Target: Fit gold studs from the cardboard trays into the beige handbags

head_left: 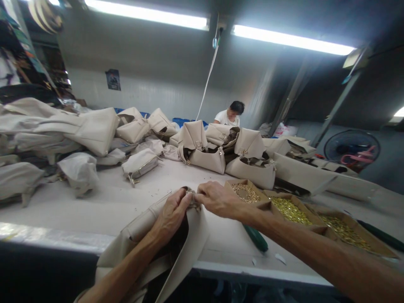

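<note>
A beige handbag [197, 237] leans over the table's front edge, its dark inside partly showing. My left hand [172, 210] is closed on the bag's upper edge, with the thumb pressed near a small fitting. Just to the right, my right hand [216, 198] is closed in a pinch at the same corner of the bag. Whatever sits between its fingertips is too small to make out. Beyond my right forearm stand cardboard boxes of small metal parts: one of gold-coloured pieces [246, 192], another of yellowish pieces [290, 209].
Beige bags [206, 160] are piled along the back, and more bags and pouches [78, 170] lie at the left. A green-handled tool [256, 238] rests near the front edge. Behind the bags a person [227, 118] bends down. A fan [352, 147] stands at the right.
</note>
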